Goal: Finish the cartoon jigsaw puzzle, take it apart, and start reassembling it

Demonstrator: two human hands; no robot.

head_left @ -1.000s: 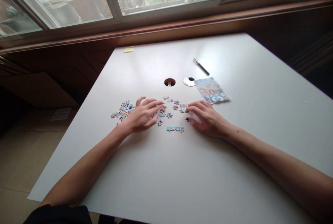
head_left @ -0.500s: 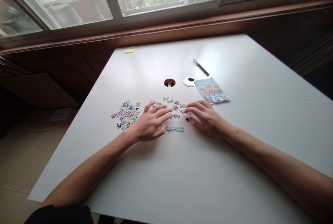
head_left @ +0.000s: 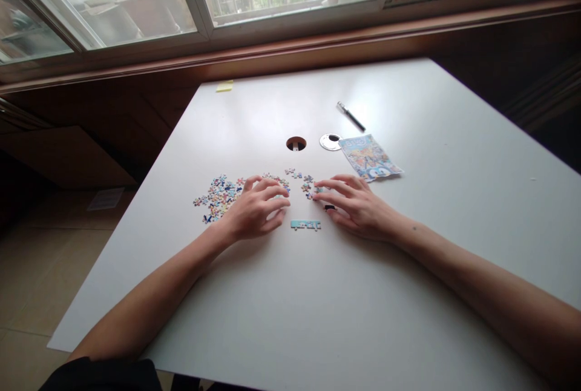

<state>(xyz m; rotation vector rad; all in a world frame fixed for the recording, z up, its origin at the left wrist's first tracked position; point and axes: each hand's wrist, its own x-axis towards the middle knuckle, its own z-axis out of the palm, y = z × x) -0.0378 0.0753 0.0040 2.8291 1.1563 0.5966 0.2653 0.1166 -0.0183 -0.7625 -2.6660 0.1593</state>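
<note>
Loose jigsaw pieces (head_left: pixel 222 197) lie in a heap left of my left hand (head_left: pixel 261 208). That hand is open, its fingers curved and apart, close to more pieces (head_left: pixel 275 178) partly hidden behind it. My right hand (head_left: pixel 354 204) is also open, with fingertips over or touching small pieces (head_left: pixel 310 195); contact is hard to make out. Under its fingers, near the thumb, a dark piece (head_left: pixel 330 207) shows. Between the hands and nearer me is a joined light-blue strip of pieces (head_left: pixel 305 224). Several loose pieces (head_left: pixel 293 173) lie just beyond.
A picture sheet (head_left: pixel 370 156) lies beyond my right hand, beside a round metal cover (head_left: pixel 330 141) and a black pen (head_left: pixel 351 116). The white table (head_left: pixel 272 318) has a round hole (head_left: pixel 296 144). A yellow sticky note (head_left: pixel 224 86) marks its far-left corner, below the window.
My left hand has drawn back to the left, away from the blue strip. The small pieces between the hands now sit by my right fingertips, which have shifted slightly left.
</note>
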